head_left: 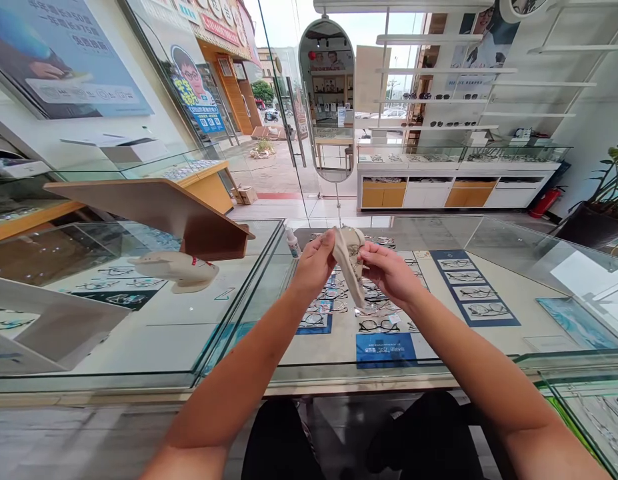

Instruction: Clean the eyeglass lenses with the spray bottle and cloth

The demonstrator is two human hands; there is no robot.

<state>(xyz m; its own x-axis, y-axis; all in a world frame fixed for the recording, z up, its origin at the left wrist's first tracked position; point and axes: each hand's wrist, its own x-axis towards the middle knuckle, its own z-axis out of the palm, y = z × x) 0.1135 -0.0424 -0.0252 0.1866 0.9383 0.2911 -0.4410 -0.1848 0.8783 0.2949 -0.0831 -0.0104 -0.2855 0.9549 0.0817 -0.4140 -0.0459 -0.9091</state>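
Observation:
A beige shoe (349,263) is up in the air over the glass display case, tipped on its side with its sole edge facing left. My left hand (316,261) grips it by the sole side. On its other side, the fingers of my right hand (383,270) pinch a small part by the opening, perhaps a strap; the fingertips partly hide it. A second beige shoe (186,268) lies on the glass to the left, with a small red mark on it. Close to my left hand stands a small white bottle (293,243).
Left of me are an open white box (43,333) and a brown box-like piece (189,217) over the second shoe. Under the glass lie several eyeglasses (379,325) and a blue card (386,350). An oval mirror (327,100) stands beyond the counter.

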